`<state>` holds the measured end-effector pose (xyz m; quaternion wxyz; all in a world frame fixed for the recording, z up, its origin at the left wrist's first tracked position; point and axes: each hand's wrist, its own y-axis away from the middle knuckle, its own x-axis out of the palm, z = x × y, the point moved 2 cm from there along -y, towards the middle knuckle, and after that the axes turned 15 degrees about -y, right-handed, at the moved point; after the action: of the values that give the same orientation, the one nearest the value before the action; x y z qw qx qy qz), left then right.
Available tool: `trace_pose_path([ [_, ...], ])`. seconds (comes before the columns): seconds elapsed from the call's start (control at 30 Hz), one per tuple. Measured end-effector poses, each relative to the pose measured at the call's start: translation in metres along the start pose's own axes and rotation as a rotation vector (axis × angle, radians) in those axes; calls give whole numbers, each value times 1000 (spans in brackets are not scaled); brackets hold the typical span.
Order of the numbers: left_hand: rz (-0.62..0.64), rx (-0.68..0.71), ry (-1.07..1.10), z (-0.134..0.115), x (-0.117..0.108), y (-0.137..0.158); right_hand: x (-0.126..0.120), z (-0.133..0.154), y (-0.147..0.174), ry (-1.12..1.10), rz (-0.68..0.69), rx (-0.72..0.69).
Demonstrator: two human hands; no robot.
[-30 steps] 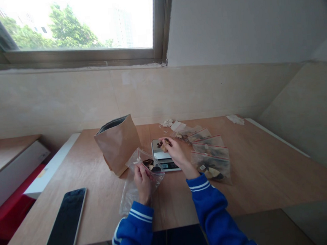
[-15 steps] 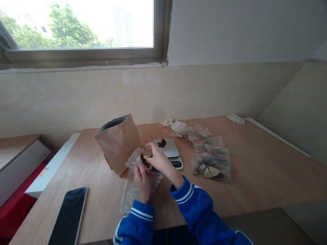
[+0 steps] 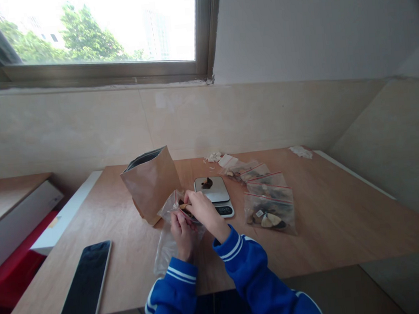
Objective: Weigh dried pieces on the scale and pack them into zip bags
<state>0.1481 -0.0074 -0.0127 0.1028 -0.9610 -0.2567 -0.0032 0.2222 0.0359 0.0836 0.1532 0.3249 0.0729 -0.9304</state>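
My left hand is closed on the edge of a clear zip bag with dark dried slices inside. My right hand is at the bag's mouth, its fingers pinched on a dried slice with a pale face. Just beyond, a kitchen scale carries one dark curled dried piece on its plate; the right hand hides part of the scale's left side. Another clear plastic bag lies flat under my left hand.
Left of the scale stands an open brown paper bag. Several filled zip bags lie in an overlapping row at the right. A large phone or tablet overhangs the front left table edge. White scraps lie near the wall.
My right hand has moved slightly down and left, further into the bag's mouth. The left hand stays almost in place.
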Motion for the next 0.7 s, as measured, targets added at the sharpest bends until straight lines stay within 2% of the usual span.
trace_pose_path([
  [0.2,-17,-17,53,-1,0,0,-14,-10,-2,-123,161,-223],
  [0.27,-10,-33,67,0,0,0,-25,-24,-8,-138,86,-238],
  [0.4,-6,-68,62,4,1,0,-40,-68,-29,-1,-305,-202],
  [0.43,-4,-72,56,5,1,0,-40,-79,-34,37,-362,-191],
  [0.5,-3,-77,49,7,0,0,-35,-100,-44,108,-378,-168],
  [0.57,-5,-83,50,7,0,0,-29,-114,-50,172,-338,-143],
  [0.7,-6,-101,62,5,-1,0,-25,-121,-50,209,-373,-124],
])
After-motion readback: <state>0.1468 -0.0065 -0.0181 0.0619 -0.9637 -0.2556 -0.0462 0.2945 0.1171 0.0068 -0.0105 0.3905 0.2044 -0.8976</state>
